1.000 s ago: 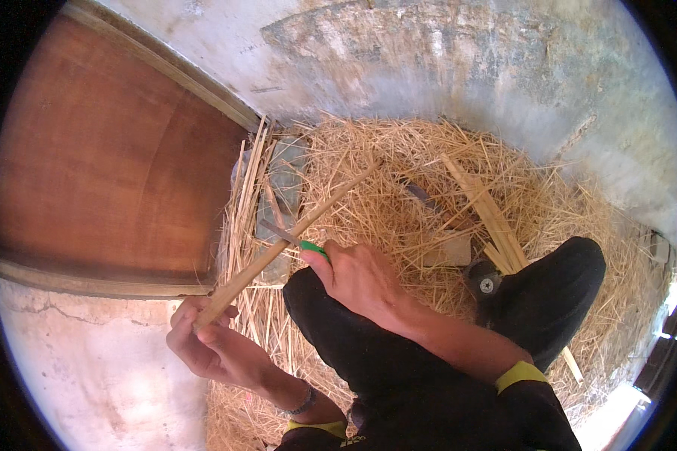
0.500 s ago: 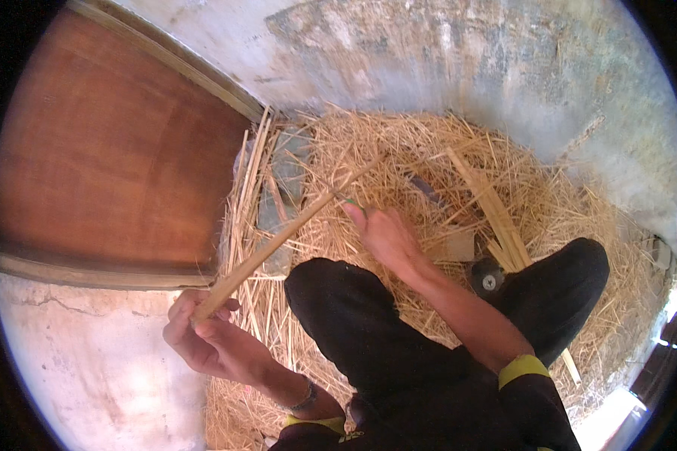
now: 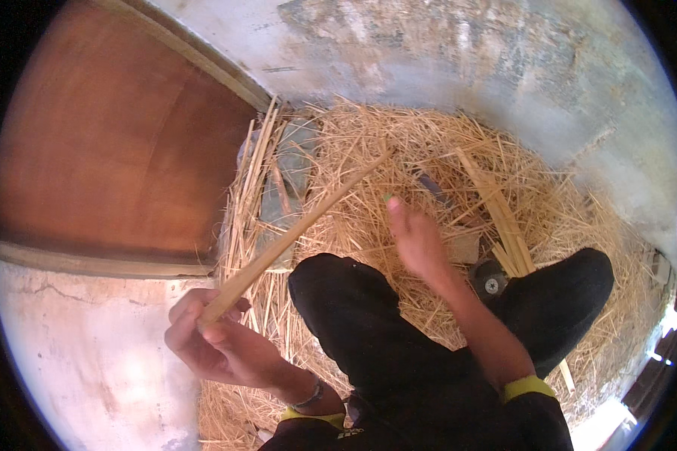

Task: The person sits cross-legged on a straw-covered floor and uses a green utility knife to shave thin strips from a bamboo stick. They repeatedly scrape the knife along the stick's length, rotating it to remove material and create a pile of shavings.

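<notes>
My left hand [image 3: 217,338] is closed around the near end of a long bamboo strip [image 3: 289,233]. The strip slants up to the right over the shavings, narrowing toward its far end. To the right of the strip and apart from it, my right hand [image 3: 421,242] is closed on a small green-handled knife [image 3: 388,198]. Only a bit of green shows past the thumb; the hand hides the rest and its blade cannot be made out.
Pale shavings [image 3: 368,124] cover the floor around my legs. Split bamboo pieces [image 3: 496,203] lie to the right, near a dark round object [image 3: 490,282]. A dark flat piece [image 3: 435,189] rests among the shavings. Thin strips [image 3: 247,195] lean beside a brown door panel [image 3: 120,150].
My right hand has moved right and slightly down, away from the strip, with the knife. My left hand still holds the strip in nearly the same place. The view has shifted slightly.
</notes>
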The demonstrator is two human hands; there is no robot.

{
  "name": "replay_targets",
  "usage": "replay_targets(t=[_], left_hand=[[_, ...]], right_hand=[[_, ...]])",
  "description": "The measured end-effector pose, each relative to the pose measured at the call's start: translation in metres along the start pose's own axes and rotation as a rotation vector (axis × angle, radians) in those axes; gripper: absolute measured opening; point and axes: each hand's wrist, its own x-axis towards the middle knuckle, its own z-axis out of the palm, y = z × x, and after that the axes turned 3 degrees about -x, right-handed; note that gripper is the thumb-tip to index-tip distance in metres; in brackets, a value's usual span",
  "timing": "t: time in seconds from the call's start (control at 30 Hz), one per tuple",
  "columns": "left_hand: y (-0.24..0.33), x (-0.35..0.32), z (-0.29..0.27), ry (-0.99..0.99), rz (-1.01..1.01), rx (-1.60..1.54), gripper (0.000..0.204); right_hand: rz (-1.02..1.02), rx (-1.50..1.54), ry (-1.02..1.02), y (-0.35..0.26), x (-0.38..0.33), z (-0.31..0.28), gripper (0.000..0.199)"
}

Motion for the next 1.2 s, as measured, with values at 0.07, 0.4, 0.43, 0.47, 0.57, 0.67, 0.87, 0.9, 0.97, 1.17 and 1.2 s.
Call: replay_targets(t=[0.07, 0.4, 0.43, 0.47, 0.57, 0.67, 0.87, 0.9, 0.97, 1.17, 1.2], left_hand=[[0.007, -0.001, 0.009, 0.019, 0.002, -0.021, 0.036], [0.012, -0.003, 0.005, -0.049, -0.037, -0.149, 0.036], [0.01, -0.006, 0.006, -0.052, -0.033, -0.147, 0.036], [0.01, -0.007, 0.006, -0.051, -0.018, -0.138, 0.037], [0.01, -0.001, 0.009, -0.056, -0.019, -0.121, 0.038], [0.01, -0.001, 0.002, -0.095, -0.007, -0.119, 0.038], [0.011, -0.002, 0.013, -0.05, -0.006, -0.125, 0.038], [0.006, 0.002, 0.013, -0.034, -0.013, -0.107, 0.038], [0.004, 0.003, 0.007, -0.037, -0.026, -0.081, 0.037], [0.009, -0.008, 0.007, -0.066, -0.004, -0.121, 0.037], [0.009, -0.006, 0.006, -0.064, -0.012, -0.099, 0.037]], right_hand=[[-0.288, 0.025, -0.171, -0.06, -0.043, -0.008, 0.044], [-0.534, -0.056, -0.123, -0.078, -0.064, 0.002, 0.044], [-0.597, -0.085, -0.171, -0.089, -0.075, -0.005, 0.044], [-0.575, -0.083, -0.222, -0.101, -0.083, -0.011, 0.042], [-0.62, -0.158, -0.058, -0.076, -0.067, 0.002, 0.038], [-0.496, -0.217, -0.055, -0.051, -0.054, 0.004, 0.032], [-0.485, -0.047, -0.075, -0.069, -0.065, 0.01, 0.05], [-0.397, -0.063, -0.03, -0.056, -0.051, 0.019, 0.054], [-0.331, -0.115, -0.031, -0.046, -0.043, 0.019, 0.06], [-0.424, -0.094, -0.082, -0.069, -0.059, 0.01, 0.043], [-0.314, -0.094, -0.052, -0.058, -0.049, 0.015, 0.043]])
